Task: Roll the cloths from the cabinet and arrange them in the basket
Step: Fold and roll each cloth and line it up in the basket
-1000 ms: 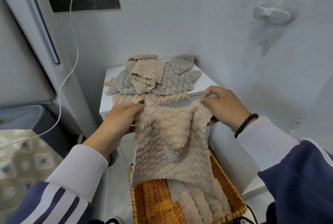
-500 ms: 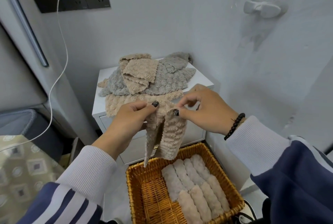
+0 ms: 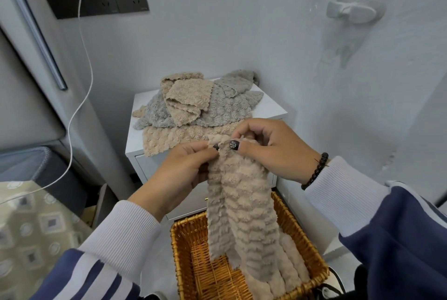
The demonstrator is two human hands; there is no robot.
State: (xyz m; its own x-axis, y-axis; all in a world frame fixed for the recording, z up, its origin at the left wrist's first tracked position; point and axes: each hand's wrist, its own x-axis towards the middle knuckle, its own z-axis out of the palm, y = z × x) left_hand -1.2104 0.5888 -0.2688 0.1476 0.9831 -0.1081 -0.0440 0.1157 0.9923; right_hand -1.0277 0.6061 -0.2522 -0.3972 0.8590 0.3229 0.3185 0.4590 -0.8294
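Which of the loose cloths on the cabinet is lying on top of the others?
The small folded beige cloth. It sits crumpled on the grey cloth, which overlies the flat beige cloth at the cabinet's front edge.

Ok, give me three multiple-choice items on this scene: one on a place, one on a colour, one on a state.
1. The wicker basket sits: A on the cabinet; B below the hands, in front of the cabinet; C on the wall hook.
2. The held cloth is: A beige; B blue; C white.
3. The held cloth is: A rolled tight; B folded lengthwise, hanging; C lying flat.

B: it stands low before the cabinet front.
A: beige pile.
B: left hand and right hand pinch its top, and it hangs into the basket.
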